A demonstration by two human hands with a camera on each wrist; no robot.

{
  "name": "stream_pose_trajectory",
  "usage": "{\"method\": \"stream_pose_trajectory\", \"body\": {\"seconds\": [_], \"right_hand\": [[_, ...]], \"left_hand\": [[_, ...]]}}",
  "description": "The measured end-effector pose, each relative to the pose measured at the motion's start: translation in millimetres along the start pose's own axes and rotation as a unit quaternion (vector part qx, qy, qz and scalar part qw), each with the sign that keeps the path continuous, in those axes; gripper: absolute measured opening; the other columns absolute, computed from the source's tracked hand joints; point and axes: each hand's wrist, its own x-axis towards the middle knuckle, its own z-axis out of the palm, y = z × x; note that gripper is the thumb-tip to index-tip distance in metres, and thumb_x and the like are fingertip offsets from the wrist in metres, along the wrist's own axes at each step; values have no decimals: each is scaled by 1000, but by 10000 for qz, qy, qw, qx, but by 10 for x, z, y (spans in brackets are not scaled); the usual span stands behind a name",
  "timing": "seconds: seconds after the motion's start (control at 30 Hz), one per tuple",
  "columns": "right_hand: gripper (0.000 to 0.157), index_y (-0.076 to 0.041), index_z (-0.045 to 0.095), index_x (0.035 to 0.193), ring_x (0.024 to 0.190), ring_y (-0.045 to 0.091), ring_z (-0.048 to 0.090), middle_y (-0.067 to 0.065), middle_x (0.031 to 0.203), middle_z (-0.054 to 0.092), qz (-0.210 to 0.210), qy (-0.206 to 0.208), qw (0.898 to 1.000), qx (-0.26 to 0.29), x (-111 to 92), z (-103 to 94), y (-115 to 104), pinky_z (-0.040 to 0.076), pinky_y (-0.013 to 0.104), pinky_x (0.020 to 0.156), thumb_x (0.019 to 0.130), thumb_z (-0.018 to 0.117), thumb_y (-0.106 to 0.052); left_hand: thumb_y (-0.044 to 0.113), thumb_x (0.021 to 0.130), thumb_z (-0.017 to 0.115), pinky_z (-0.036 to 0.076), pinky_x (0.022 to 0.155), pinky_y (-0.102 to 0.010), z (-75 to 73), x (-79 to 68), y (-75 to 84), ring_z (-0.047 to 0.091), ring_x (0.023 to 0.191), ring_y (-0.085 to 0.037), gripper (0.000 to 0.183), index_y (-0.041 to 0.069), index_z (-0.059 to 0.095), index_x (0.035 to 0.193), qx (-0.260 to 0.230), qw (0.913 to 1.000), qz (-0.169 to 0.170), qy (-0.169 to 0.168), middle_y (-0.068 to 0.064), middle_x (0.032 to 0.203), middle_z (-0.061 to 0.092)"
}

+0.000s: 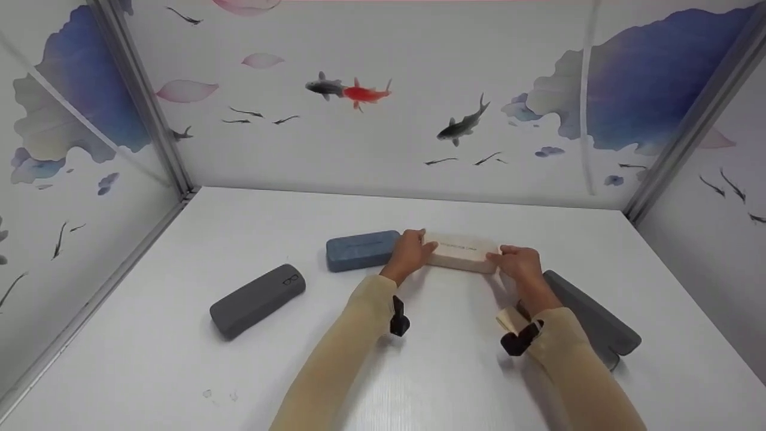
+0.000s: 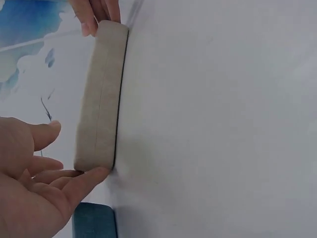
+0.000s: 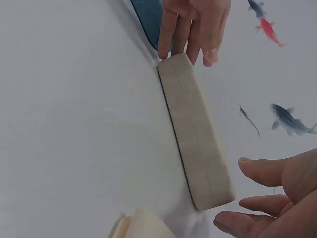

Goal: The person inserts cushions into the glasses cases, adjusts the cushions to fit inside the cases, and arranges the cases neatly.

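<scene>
A beige eyeglass case (image 1: 461, 254) with small print on its lid lies on the table, its long side toward me. At its left end is my left hand (image 1: 409, 254); in the left wrist view the fingers (image 2: 81, 188) touch that end and the thumb stands apart. My right hand (image 1: 519, 263) is at the other end, fingers (image 3: 240, 223) extended close by the corner and thumb spread away, as the right wrist view shows. A blue eyeglass case (image 1: 361, 251) sits just left of the beige one, partly behind my left hand.
A dark grey eyeglass case (image 1: 258, 301) with a glasses emblem lies to the left. Another grey case (image 1: 592, 314) lies at the right, partly hidden by my right forearm. Beside that forearm is a small cream piece (image 1: 510, 320). Printed panels (image 1: 383, 149) wall the table.
</scene>
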Motion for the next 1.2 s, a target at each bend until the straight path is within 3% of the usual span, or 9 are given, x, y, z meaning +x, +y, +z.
{"method": "stream_pose_trajectory", "body": {"seconds": [0.1,0.17,0.43,0.63,0.8,0.9,1.03,1.2], "right_hand": [[60,4,34,152,148,38,35,24,160,32,-210,-191,9993,260,-103,-65,-42,30,47,122,102,56,-21],[59,5,32,153,146,38,38,25,160,33,-366,-271,9983,366,-170,-97,-66,34,46,121,104,53,-21],[58,3,35,153,142,35,46,23,154,44,-778,-271,9961,300,-442,-164,-111,42,43,115,105,51,-26],[55,-1,43,150,133,31,55,21,150,51,-1042,-47,9945,131,-697,-256,-50,53,30,102,105,52,-32],[55,-4,47,148,113,11,66,18,145,55,-1018,87,9947,146,-877,-363,54,57,19,88,104,54,-36],[56,-3,49,146,97,-2,66,9,131,65,-984,140,9943,388,-984,-443,134,57,18,86,101,59,-37],[59,-3,50,144,93,-4,68,-15,108,68,-970,223,9926,695,-1130,-538,258,57,17,85,98,63,-37],[58,-2,51,142,96,-3,68,-18,104,68,-999,487,9909,763,-1269,-647,462,57,16,82,98,65,-37]], "left_hand": [[19,103,56,47,110,-37,-15,-36,91,54,134,-25,46,-3,51,143,-171,9998,61,54,-18,147,54],[20,104,55,46,111,-41,-22,-70,140,52,138,-29,45,-2,52,143,-289,9995,117,62,-19,146,55],[23,103,58,55,98,-36,-55,-219,324,65,120,-26,36,4,63,133,-809,9966,106,96,-15,129,68],[24,101,61,58,84,-28,-31,-382,482,71,104,-21,31,6,69,125,-1178,9930,60,-75,-11,116,72],[23,98,65,60,77,-26,20,-500,599,74,89,-17,28,8,71,122,-1476,9886,39,-294,-9,109,74],[23,97,68,61,75,-27,74,-545,660,75,85,-17,27,8,72,119,-1542,9872,-8,-413,-9,105,75],[21,96,69,62,73,-28,157,-596,703,76,82,-18,26,7,72,117,-1484,9872,-11,-583,-8,103,76],[20,95,70,62,72,-29,259,-677,733,76,80,-19,25,6,72,116,-1447,9856,61,-873,-9,102,77]]}}
